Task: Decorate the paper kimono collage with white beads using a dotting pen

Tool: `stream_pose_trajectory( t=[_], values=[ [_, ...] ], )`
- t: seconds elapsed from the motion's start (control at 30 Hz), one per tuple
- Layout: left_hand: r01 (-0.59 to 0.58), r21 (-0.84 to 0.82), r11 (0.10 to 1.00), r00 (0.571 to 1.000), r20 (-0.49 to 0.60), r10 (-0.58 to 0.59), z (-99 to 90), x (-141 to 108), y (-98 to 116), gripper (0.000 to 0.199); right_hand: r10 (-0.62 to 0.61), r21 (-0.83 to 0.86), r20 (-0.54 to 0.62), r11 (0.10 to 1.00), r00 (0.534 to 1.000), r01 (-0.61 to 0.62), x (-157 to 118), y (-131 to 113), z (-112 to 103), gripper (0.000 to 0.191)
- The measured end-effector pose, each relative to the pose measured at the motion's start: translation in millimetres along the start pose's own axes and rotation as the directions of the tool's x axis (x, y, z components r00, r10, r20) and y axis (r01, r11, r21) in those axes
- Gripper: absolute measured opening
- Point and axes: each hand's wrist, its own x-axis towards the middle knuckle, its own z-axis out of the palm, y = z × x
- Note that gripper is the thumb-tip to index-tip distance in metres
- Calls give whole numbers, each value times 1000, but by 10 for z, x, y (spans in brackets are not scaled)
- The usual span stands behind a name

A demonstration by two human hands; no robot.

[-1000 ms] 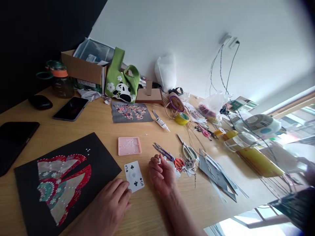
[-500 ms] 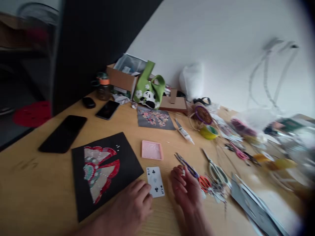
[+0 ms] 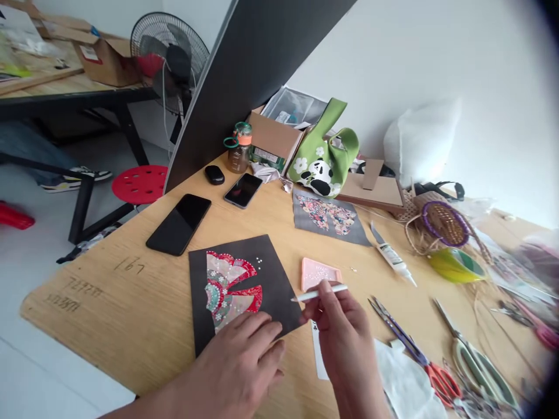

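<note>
A slim white pencil [image 3: 315, 294] is pinched between the fingers of my right hand [image 3: 345, 331], its tip pointing left over the edge of a black sheet [image 3: 279, 276]. On that sheet lies a red, cream and teal fabric design [image 3: 236, 299] edged with small white beads; its lower part is hidden by my left hand [image 3: 247, 366]. That hand rests with fingers stretched out over the sheet's near edge. Just beyond my right hand sits a pink tray [image 3: 321, 267] of tiny white beads. A playing card [image 3: 319, 355] lies partly covered beneath the right hand.
Two phones [image 3: 179, 224] lie at the left. Behind are a grey patterned sheet [image 3: 329, 218], a glue bottle [image 3: 395, 262] and a green panda bag [image 3: 321, 157]. Orange-handled scissors [image 3: 419, 352] and green-handled scissors [image 3: 476, 361] lie right, beside a white cloth [image 3: 406, 378].
My right hand has turned over from palm up and now holds the white pencil toward the black sheet. My left hand has shifted onto the sheet's near edge. The view has swung left.
</note>
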Motion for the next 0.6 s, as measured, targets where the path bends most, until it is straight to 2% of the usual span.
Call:
stream_pose_trajectory(
  t=[0.13, 0.27, 0.43, 0.6],
  values=[
    [54, 3, 999, 993, -108, -54, -134, -66, -241, 24, -100, -260, -23, 961, 995, 90, 67, 85, 395, 42],
    [116, -45, 992, 974, -188, -123, -175, -81, -423, 21, -186, -430, -45, 890, 982, 149, 162, 175, 651, 36],
    [187, -74, 979, 965, -173, -198, -125, -128, -497, 23, -301, -550, -17, 799, 953, 243, 262, 283, 751, 33],
    [180, -16, 984, 974, -139, -181, -80, -132, -516, 29, -325, -635, 13, 728, 946, 259, 224, 340, 731, 33]
  ],
)
